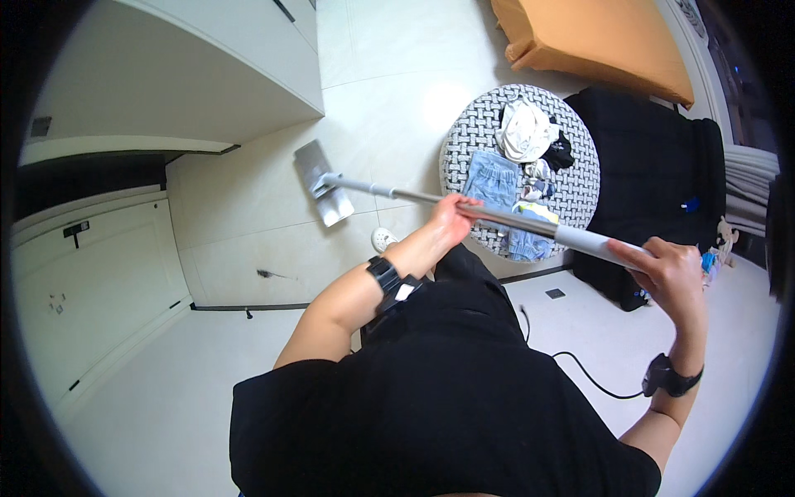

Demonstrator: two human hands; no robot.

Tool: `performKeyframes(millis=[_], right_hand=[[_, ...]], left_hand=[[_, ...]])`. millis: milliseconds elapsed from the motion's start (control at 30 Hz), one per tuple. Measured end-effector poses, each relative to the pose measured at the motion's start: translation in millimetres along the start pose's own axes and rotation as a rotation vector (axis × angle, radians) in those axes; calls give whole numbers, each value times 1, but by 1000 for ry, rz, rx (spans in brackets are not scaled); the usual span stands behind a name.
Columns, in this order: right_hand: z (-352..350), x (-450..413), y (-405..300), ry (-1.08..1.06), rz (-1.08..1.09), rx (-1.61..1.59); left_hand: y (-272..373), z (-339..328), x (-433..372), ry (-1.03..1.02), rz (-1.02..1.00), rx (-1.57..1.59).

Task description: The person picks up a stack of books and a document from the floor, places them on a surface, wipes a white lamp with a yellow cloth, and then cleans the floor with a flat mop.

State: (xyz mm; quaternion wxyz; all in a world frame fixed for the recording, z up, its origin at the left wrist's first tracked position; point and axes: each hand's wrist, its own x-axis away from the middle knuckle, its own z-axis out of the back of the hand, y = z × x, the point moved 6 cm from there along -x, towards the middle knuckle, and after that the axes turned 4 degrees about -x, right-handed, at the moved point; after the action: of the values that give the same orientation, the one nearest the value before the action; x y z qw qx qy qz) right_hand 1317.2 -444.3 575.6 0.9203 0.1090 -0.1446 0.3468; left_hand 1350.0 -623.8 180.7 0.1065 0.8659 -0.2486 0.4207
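Observation:
A flat mop with a metal pole runs across the view in front of me. My left hand grips the pole near its middle, and my right hand is closed around the white handle at the top end. The rectangular mop head lies on the pale tiled floor to the left, beside a cabinet. A dark tuft of dirt or hair is on the tiles nearer the door. The underside of the mop head is hidden.
A round woven-pattern ottoman bears folded clothes, including denim and a white garment. Right of it stands a black sofa; an orange-covered piece of furniture is behind. A cabinet and white door bound the left.

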Motion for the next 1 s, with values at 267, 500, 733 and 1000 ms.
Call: performKeyframes(millis=[267,500,733,1000], right_hand=[[25,42,69,-76,-80,204],[-8,41,125,-193,-51,343],[-15,17,141,-170,235,420],[-31,-157,22,-68,585,188]], left_hand=[[-75,-122,-68,-210,18,111],[-119,-145,-119,-276,64,256],[-104,-138,-124,-416,5,334],[30,37,-76,-150,-387,281]])
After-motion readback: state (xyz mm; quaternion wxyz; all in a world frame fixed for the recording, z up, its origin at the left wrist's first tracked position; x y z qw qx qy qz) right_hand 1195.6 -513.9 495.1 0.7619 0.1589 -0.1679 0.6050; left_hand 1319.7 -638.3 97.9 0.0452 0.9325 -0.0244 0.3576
